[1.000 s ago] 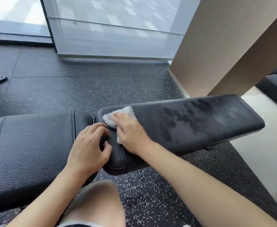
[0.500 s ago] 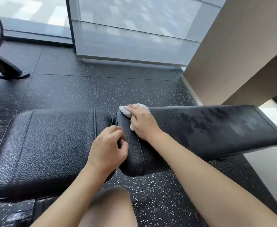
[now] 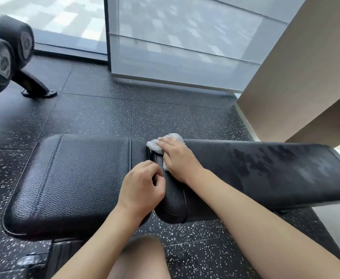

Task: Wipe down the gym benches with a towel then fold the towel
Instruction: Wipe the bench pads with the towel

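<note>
A black padded gym bench lies across the view in two parts, a seat pad point(image 3: 74, 178) on the left and a long back pad point(image 3: 265, 178) on the right with damp streaks. A small white towel point(image 3: 169, 137) lies on the back pad's left far corner, by the gap between the pads. My right hand point(image 3: 177, 156) presses flat on the towel and covers most of it. My left hand point(image 3: 143, 188) rests at the gap with its fingers curled over the seat pad's right edge.
Black dumbbells point(image 3: 4, 57) on a rack stand at the far left. A glass wall point(image 3: 185, 47) runs along the back and a beige wall point(image 3: 295, 77) rises at the right. Speckled black rubber floor point(image 3: 104, 113) surrounds the bench. My knee point(image 3: 141, 258) shows below.
My right hand has slid the towel toward the far edge of the back pad by the gap. The view has shifted left and the dumbbells have come into sight. My left hand has stayed at the gap.
</note>
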The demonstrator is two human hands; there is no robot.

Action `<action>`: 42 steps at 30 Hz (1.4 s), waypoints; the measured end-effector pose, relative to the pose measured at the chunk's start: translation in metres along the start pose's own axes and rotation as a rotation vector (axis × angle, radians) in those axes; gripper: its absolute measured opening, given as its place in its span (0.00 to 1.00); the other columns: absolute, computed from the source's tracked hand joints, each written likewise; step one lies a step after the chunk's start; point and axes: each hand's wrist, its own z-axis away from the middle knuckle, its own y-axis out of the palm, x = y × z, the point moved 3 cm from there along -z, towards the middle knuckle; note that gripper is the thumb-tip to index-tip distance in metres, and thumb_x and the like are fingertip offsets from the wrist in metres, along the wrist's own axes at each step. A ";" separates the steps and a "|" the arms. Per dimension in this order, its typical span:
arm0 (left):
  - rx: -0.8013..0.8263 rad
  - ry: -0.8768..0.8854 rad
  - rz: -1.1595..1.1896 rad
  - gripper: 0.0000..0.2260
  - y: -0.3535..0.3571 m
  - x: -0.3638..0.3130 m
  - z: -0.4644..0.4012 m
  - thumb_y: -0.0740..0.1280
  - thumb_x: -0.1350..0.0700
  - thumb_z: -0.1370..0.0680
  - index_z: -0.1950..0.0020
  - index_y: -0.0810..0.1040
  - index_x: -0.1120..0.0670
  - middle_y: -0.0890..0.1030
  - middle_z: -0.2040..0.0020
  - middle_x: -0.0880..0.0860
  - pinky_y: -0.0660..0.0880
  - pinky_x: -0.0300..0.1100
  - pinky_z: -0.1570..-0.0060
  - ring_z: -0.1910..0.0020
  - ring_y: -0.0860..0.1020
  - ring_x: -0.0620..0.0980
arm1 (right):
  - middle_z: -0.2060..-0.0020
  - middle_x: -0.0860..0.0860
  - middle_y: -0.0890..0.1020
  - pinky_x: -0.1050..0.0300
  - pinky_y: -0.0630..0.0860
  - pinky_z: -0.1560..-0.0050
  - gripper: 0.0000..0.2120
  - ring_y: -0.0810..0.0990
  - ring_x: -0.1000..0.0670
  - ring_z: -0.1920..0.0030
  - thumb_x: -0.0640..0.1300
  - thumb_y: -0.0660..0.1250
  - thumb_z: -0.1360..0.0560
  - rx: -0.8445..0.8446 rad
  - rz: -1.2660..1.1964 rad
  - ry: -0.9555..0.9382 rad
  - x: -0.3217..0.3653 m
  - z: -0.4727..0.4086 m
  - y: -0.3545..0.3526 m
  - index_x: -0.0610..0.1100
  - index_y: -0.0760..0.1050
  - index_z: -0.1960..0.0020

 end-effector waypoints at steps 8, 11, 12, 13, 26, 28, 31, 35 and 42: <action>-0.014 0.016 -0.039 0.04 0.001 0.001 -0.001 0.64 0.58 0.29 0.63 0.77 0.52 0.77 0.63 0.46 0.75 0.47 0.60 0.61 0.77 0.50 | 0.26 0.45 0.73 0.66 0.47 0.22 0.24 0.65 0.47 0.23 0.38 0.59 0.21 -0.006 -0.042 -0.073 0.005 0.065 0.000 0.40 0.72 0.26; -0.002 0.025 -0.058 0.04 0.000 0.001 -0.001 0.64 0.57 0.29 0.62 0.77 0.52 0.77 0.63 0.46 0.76 0.48 0.59 0.60 0.77 0.50 | 0.25 0.46 0.72 0.63 0.50 0.21 0.23 0.66 0.48 0.23 0.38 0.60 0.21 0.088 0.032 -0.162 -0.011 0.083 -0.017 0.41 0.72 0.26; 0.007 0.035 -0.053 0.04 -0.001 -0.001 -0.001 0.63 0.57 0.28 0.62 0.77 0.52 0.78 0.62 0.46 0.76 0.48 0.59 0.59 0.77 0.50 | 0.26 0.46 0.73 0.64 0.51 0.21 0.23 0.67 0.47 0.24 0.38 0.60 0.21 0.087 0.050 -0.157 -0.019 0.088 -0.025 0.41 0.73 0.27; 0.019 0.062 -0.056 0.04 -0.002 -0.003 -0.001 0.63 0.57 0.28 0.62 0.77 0.52 0.78 0.62 0.46 0.76 0.48 0.58 0.59 0.78 0.51 | 0.27 0.46 0.74 0.64 0.52 0.21 0.22 0.68 0.47 0.25 0.37 0.61 0.21 0.064 0.049 -0.134 -0.028 0.093 -0.031 0.40 0.74 0.28; 0.226 0.366 -0.035 0.07 0.044 -0.058 -0.005 0.65 0.60 0.28 0.54 0.81 0.52 0.81 0.51 0.47 0.76 0.50 0.48 0.52 0.78 0.52 | 0.24 0.48 0.70 0.56 0.56 0.20 0.23 0.64 0.51 0.22 0.37 0.60 0.19 -0.027 -0.010 -0.046 -0.081 0.173 -0.032 0.41 0.70 0.24; 0.270 0.371 -0.036 0.08 0.063 -0.068 -0.006 0.65 0.60 0.29 0.53 0.81 0.52 0.81 0.49 0.47 0.75 0.51 0.47 0.50 0.78 0.53 | 0.25 0.48 0.71 0.57 0.56 0.20 0.21 0.65 0.52 0.23 0.36 0.60 0.19 -0.098 -0.043 0.117 -0.117 0.164 -0.050 0.40 0.72 0.26; 0.293 0.363 -0.048 0.07 0.081 -0.068 -0.001 0.65 0.59 0.28 0.53 0.81 0.51 0.80 0.48 0.45 0.74 0.52 0.43 0.46 0.78 0.51 | 0.25 0.49 0.71 0.56 0.56 0.20 0.21 0.65 0.50 0.22 0.36 0.60 0.18 -0.142 -0.035 0.274 -0.157 0.139 -0.064 0.42 0.72 0.25; 0.245 0.337 0.019 0.06 0.082 -0.061 -0.001 0.66 0.60 0.27 0.55 0.81 0.52 0.81 0.48 0.44 0.74 0.51 0.41 0.46 0.79 0.49 | 0.25 0.49 0.72 0.55 0.57 0.21 0.21 0.66 0.49 0.23 0.39 0.58 0.17 -0.200 -0.019 0.367 -0.183 0.100 -0.070 0.42 0.72 0.25; 0.251 0.351 0.006 0.06 0.082 -0.060 0.000 0.66 0.61 0.27 0.54 0.81 0.53 0.81 0.48 0.45 0.74 0.50 0.41 0.47 0.78 0.50 | 0.24 0.48 0.71 0.63 0.51 0.22 0.22 0.63 0.49 0.22 0.36 0.58 0.18 -0.201 -0.079 0.306 -0.121 0.129 -0.046 0.43 0.71 0.24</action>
